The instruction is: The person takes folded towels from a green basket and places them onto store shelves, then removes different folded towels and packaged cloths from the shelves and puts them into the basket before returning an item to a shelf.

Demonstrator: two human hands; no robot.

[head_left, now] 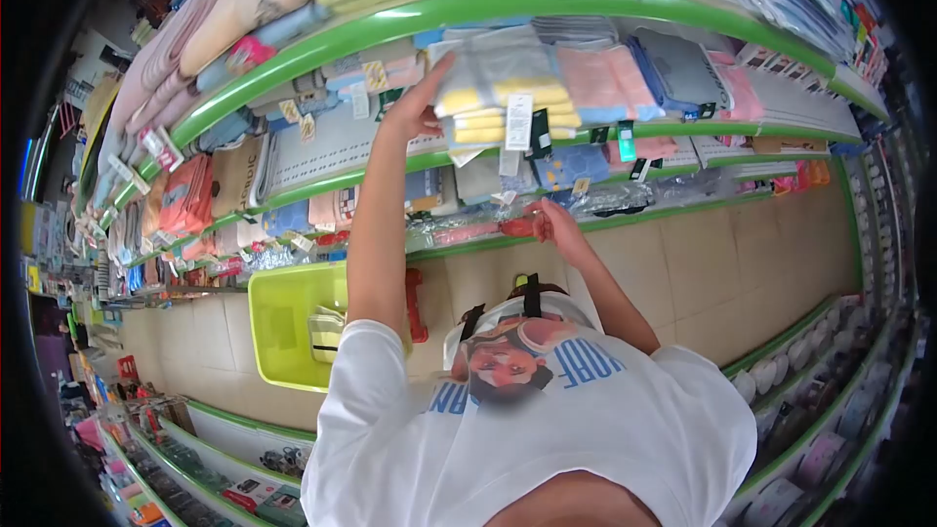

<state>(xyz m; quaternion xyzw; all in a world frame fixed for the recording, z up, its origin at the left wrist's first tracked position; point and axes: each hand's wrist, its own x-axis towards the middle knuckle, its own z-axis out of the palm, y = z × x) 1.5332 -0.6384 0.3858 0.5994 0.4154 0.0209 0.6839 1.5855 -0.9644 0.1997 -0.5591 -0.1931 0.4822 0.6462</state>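
At the left side of a stack of folded grey and yellow towels point(503, 88) is my left hand point(422, 109), its fingers apart and touching the stack's edge. The towels lie on the middle shelf, and white tags hang from their front. Lower down and to the right, my right hand point(556, 225) is in front of the lower shelf, with its fingers loosely bent and apart. A red item point(517, 226) is beside its fingertips. Pink and blue folded towels point(607, 81) lie just right of the stack.
Green shelf edges point(468, 2) curve across the front. A lime-green basket point(293, 322) holding a pale folded item stands on the tiled floor at the left. Coral packs point(185, 197) are on the left shelf. More stocked shelves point(810, 390) run behind at the lower right.
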